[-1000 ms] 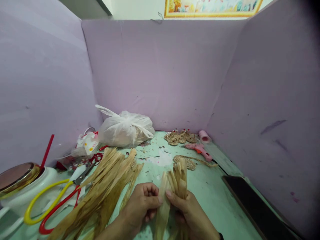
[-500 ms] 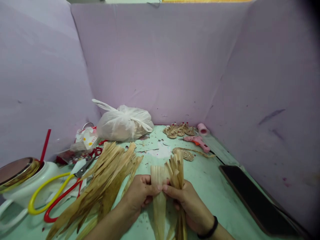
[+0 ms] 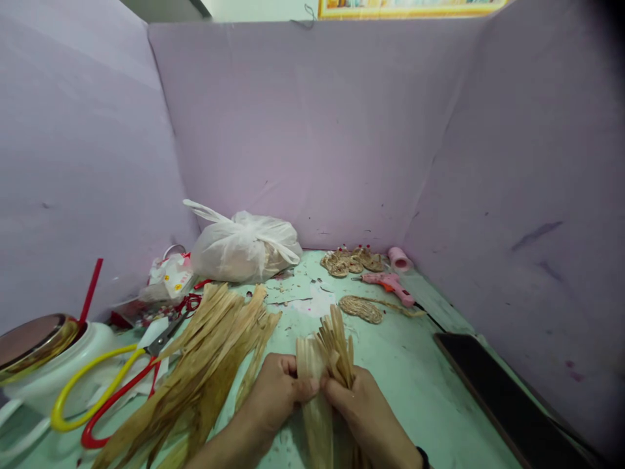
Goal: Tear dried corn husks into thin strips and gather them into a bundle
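Observation:
Between thumb and fingers, my left hand (image 3: 280, 385) pinches a wide, pale strip of dried plant leaf (image 3: 318, 433) that hangs down toward me. My right hand (image 3: 364, 400) is closed around a bundle of narrower dried leaf strips (image 3: 336, 345), their ends sticking up above the fist. The two thumbs meet at the edge of the pale strip. Left of my hands, a big pile of dried leaf strips (image 3: 195, 371) lies spread on the green table (image 3: 410, 384).
Yellow-and-red-handled scissors (image 3: 117, 374) and a white mug (image 3: 63, 384) stand left. Farther back are a knotted plastic bag (image 3: 244, 251), braided coils (image 3: 361, 308), small braided pieces (image 3: 349, 260), a pink glue gun (image 3: 388, 284) and a pink roll (image 3: 399, 259). A dark phone-like slab (image 3: 502, 397) lies right.
The view has tilted up slightly, so the scene sits lower. The bundle in my right hand leans more to the left, and its upper ends are drawn closer together.

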{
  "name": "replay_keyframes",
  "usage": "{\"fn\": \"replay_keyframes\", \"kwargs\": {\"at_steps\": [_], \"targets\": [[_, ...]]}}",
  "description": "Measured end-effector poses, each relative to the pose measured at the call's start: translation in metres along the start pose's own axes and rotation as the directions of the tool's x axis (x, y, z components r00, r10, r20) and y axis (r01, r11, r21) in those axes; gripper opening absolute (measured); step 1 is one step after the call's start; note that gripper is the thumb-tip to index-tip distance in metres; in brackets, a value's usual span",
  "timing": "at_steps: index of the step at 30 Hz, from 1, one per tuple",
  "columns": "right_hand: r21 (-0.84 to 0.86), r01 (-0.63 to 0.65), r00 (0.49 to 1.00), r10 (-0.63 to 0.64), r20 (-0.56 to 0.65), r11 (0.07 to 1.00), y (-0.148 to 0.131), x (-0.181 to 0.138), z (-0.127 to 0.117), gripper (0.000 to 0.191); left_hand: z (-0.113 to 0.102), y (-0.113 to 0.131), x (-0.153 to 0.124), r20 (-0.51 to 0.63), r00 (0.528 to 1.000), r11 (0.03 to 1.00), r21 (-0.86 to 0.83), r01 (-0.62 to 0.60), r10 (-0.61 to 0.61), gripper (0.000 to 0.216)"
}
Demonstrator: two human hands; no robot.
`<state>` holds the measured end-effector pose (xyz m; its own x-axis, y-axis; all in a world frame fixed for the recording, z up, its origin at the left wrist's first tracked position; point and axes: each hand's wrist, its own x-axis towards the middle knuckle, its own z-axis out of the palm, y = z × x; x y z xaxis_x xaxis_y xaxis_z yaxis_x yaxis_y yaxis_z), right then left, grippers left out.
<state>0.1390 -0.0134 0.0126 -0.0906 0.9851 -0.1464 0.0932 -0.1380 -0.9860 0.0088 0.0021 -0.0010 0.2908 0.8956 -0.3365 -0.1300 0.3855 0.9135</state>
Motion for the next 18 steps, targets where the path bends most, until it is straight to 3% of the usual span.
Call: {"fn": "replay_keyframes", "kwargs": {"at_steps": [5,10,15,18], "targets": [[0.265,-0.12,0.985,0.082,0.15,0.957,0.003,-0.003,0.005,0.018,-0.001,0.007,-0.006,0.101,0.995,0.998,-0.068,0.012,-0.005,0.034],[0.496,-0.205,0.977,0.15,0.149,0.844,-0.001,0.0,-0.007,0.022,-0.006,0.02,-0.007,0.164,0.986,0.995,-0.101,-0.002,0.018,0.035],[0.755,-0.243,0.968,0.198,0.152,0.609,-0.018,0.006,-0.045,0.01,-0.017,0.028,-0.003,0.003,1.0,0.989,-0.143,0.025,-0.025,0.037],[0.86,-0.221,0.975,0.075,0.21,0.46,-0.028,0.004,-0.076,0.013,-0.023,0.032,-0.001,-0.082,0.996,0.999,-0.035,-0.023,0.02,0.031]]}}
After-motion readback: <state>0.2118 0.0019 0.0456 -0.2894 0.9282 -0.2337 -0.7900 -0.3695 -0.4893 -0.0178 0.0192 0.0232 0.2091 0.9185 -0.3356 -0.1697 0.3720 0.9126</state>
